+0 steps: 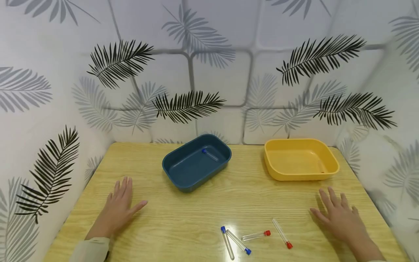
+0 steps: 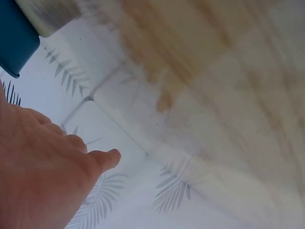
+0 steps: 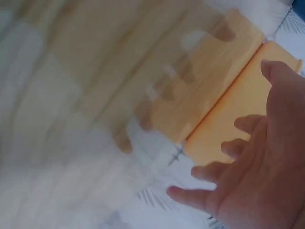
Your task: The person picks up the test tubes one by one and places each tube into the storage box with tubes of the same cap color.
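My left hand (image 1: 118, 211) is spread over the left side of the table, fingers straight and nothing held. On the right side my right hand (image 1: 342, 220) is spread too, in front of the yellow tray (image 1: 301, 177) and holding nothing. Between the hands, near the front, lie several capped clear tubes: a blue-capped tube (image 1: 227, 243), another blue-capped tube (image 1: 238, 241) crossing close beside it, a red-capped tube (image 1: 255, 236) and another red-capped tube (image 1: 282, 233). A further blue-capped tube (image 1: 211, 155) lies inside the dark blue tray (image 1: 193, 187).
The wooden table (image 1: 157, 233) reaches back to a wall (image 1: 222, 123) with a leaf pattern. The blue tray stands angled at the back centre, the yellow one at the back right. A small dark spot shows inside the yellow tray.
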{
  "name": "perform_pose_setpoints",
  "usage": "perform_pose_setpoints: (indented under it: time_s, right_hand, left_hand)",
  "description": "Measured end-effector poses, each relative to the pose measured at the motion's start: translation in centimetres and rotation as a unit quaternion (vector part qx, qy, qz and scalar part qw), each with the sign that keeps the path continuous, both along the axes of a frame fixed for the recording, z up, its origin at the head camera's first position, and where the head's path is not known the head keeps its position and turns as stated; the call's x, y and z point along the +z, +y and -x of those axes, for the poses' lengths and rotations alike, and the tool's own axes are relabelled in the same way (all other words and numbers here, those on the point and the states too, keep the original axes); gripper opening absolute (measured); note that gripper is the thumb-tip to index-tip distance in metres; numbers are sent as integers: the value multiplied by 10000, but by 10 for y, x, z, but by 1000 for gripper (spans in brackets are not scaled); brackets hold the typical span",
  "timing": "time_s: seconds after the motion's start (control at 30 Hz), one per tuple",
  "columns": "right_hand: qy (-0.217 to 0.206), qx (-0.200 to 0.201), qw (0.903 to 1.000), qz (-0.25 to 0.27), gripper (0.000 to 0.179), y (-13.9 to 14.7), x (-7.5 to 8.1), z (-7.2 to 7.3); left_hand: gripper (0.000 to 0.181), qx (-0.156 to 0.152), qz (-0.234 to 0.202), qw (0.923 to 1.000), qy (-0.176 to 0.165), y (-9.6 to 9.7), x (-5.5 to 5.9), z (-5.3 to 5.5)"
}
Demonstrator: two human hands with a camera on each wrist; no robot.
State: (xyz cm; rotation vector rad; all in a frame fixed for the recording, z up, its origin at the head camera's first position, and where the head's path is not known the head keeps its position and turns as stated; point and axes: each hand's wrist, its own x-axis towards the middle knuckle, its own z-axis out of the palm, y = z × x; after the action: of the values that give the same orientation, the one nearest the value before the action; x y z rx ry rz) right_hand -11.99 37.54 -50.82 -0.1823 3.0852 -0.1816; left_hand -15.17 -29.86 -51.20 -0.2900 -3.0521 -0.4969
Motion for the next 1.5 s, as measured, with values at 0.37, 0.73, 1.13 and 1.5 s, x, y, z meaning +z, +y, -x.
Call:
perform_pose_setpoints:
  time_s: [0.37,0.73,1.13,1.5]
  right_hand:
    - [154,215,9996,62,79,-15,13,-2]
    - [174,571,9965,580,84,-53,54,11]
    - [362,1242,9896,631,79,-121,69,33]
    - [306,1642,9829,779,79,-190,56,55]
  left_hand:
    - [98,-216,231,9995,56,5,1,-2]
    - [100,-922,543,9918,697,19,33,28]
    - [96,-1389,606,9868,570,33,57,61]
    - [103,-1744,407,9838,75,41,53,97]
